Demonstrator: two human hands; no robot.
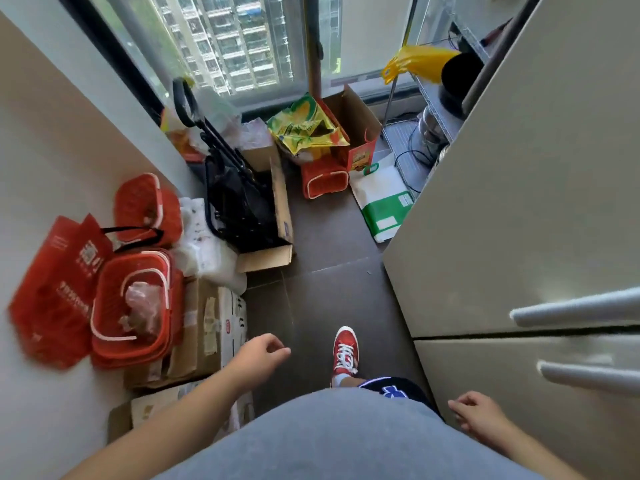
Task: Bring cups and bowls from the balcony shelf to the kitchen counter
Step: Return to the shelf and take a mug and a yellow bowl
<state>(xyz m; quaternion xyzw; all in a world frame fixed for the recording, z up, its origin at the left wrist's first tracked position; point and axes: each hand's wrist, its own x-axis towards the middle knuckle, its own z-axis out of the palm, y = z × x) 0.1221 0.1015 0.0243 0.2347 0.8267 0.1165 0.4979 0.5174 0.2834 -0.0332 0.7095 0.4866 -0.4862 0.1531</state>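
I look down a narrow balcony passage. A metal wire shelf [433, 98] stands at the far right, behind the fridge, with a black pot [457, 84] and a shiny steel container [431, 128] on it. No cups or bowls can be made out from here. My left hand [261, 353] hangs loose over the floor at lower centre, fingers slightly curled, holding nothing. My right hand [476, 415] is low at the right, beside the fridge, also holding nothing.
A tall beige fridge [519, 202] fills the right side. Red baskets [133, 306], a red paper bag [55, 289], cardboard boxes [204, 334] and a black folded cart [239, 202] line the left wall. More bags and a red basket [325, 180] sit under the window. Dark floor [329, 265] runs between.
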